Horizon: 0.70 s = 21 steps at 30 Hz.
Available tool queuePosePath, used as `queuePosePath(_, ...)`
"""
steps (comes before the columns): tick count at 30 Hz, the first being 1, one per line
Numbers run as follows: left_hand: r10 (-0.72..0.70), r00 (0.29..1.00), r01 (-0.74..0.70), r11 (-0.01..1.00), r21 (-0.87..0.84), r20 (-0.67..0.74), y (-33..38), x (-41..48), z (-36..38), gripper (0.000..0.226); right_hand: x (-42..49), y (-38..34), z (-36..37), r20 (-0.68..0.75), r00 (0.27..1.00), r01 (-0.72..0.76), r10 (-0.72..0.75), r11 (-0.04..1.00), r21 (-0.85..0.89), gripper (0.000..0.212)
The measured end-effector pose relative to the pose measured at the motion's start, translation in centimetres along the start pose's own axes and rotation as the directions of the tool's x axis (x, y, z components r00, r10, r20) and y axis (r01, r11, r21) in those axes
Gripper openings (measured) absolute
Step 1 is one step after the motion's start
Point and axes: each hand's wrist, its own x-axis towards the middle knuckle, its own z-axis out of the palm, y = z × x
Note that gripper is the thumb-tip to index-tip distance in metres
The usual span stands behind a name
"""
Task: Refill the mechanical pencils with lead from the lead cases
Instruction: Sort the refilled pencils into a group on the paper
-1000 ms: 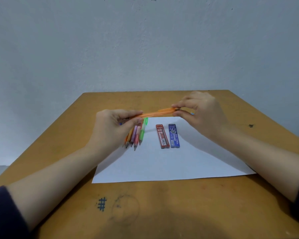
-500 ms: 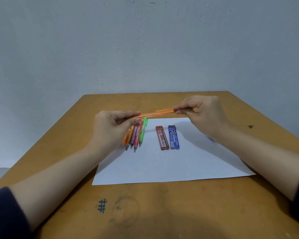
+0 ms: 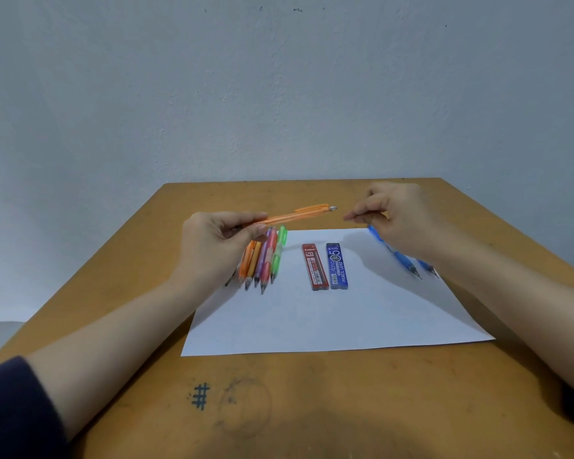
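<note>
Cap-off step: left hand [image 3: 219,241] grips orange pencil [image 3: 295,215]; right hand [image 3: 401,220] pinched, contents unclear; next needs red lead case [image 3: 314,267].

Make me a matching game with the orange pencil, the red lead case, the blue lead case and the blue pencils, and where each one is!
Things
1. orange pencil
2. red lead case
3. blue lead case
4. blue pencils

Places
A. on the right side of the paper, partly behind the right hand
B. flat on the paper, the right one of a side-by-side pair
C. held up in the left hand
D. flat on the paper, the left one of a side-by-side pair

Pairs: 1-C, 2-D, 3-B, 4-A
</note>
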Motion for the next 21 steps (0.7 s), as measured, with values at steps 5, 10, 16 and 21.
queuePosePath(5,-0.004,1.0,0.004,1.0,0.005,0.001,-0.1,0.1,0.0,0.022,-0.4,-1.0,-0.3,0.343,0.937,-0.021,0.061,0.993,-0.117,0.02)
queuePosePath(10,-0.009,1.0,0.009,1.0,0.017,0.007,-0.1,0.1,0.0,0.022,-0.7,-1.4,0.1,0.42,0.904,-0.04,0.082,0.993,-0.109,0.02)
queuePosePath(16,-0.01,1.0,0.01,1.0,0.003,0.012,0.0,0.0,0.0,0.022,-0.9,-2.0,1.1,0.367,0.926,-0.084,0.087,0.996,-0.024,0.016)
queuePosePath(21,-0.017,1.0,0.017,1.0,-0.001,0.022,0.0,-0.1,0.1,0.022,-1.0,-2.9,2.2,0.312,0.948,-0.079,0.067,0.996,0.028,0.017)
